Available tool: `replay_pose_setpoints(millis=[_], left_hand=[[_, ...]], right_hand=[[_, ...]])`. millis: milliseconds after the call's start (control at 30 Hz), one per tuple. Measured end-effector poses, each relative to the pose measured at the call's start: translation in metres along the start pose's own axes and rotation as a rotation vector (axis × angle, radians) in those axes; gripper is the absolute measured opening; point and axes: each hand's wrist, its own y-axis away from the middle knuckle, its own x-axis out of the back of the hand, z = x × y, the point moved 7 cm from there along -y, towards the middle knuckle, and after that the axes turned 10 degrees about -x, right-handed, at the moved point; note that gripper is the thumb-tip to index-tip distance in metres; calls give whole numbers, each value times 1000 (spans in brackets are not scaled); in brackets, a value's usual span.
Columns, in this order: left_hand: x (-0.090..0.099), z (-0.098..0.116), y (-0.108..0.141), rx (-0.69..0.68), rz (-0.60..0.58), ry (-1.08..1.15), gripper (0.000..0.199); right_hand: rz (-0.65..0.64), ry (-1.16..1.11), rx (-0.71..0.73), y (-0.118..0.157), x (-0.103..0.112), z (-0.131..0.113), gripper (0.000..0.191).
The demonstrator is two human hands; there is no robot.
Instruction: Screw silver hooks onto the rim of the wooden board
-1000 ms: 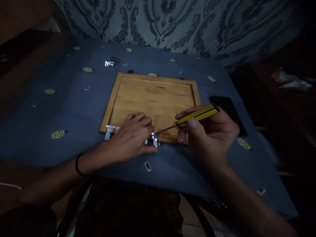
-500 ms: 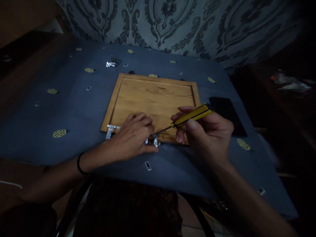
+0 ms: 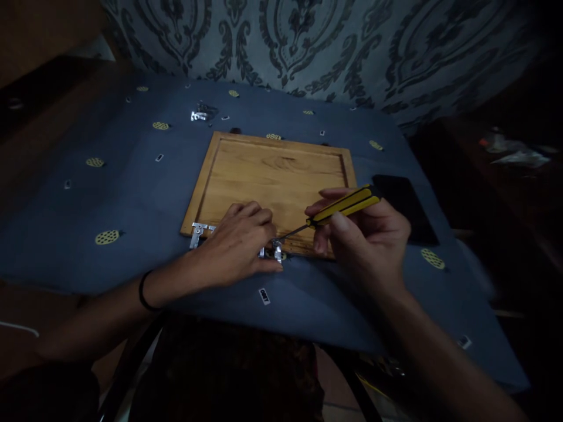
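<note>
Curling over the near edge of the wooden board (image 3: pixel 264 176), left hand (image 3: pixel 240 243), black band (image 3: pixel 144 290) on its wrist, sits right beside a metal hinge (image 3: pixel 278 250); fingertips hidden, can't tell if they pinch it. Hinge is at the board's near edge, right of the left hand, which is the nearer one, and left of the right hand's fingers. Right hand (image 3: pixel 367 234) has its fingers wrapped on a yellow-black screwdriver (image 3: pixel 345 206), long axis slanting down-left, tip at the hinge; contact too small to confirm. Second hinge (image 3: pixel 196 235) at the board's near left corner. Board lies flat on blue tablecloth (image 3: pixel 132 193). Dark slab (image 3: pixel 409 211) right of the board. Farther: small metal parts (image 3: pixel 200 116) beyond the far left corner, then patterned wall (image 3: pixel 299 41).
</note>
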Motion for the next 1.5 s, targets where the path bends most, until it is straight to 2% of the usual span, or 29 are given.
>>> replay_pose_setpoints(millis=[333, 633, 833, 967, 1267, 1500], left_hand=[[2, 1, 1, -5, 29, 0, 42], [3, 2, -1, 12, -34, -12, 44], [3, 2, 0, 18, -48, 2, 42], [1, 1, -1, 9, -36, -1, 45], [2, 2, -1, 30, -44, 4, 46], [1, 2, 0, 6, -21, -9, 46]], right_hand=[[27, 24, -2, 3, -2, -7, 24], [33, 19, -1, 0, -1, -1, 23], [150, 14, 117, 0, 8, -7, 20], [199, 26, 94, 2, 10, -8, 17], [145, 53, 118, 4, 5, -8, 17], [141, 71, 90, 3, 1, -9, 25]])
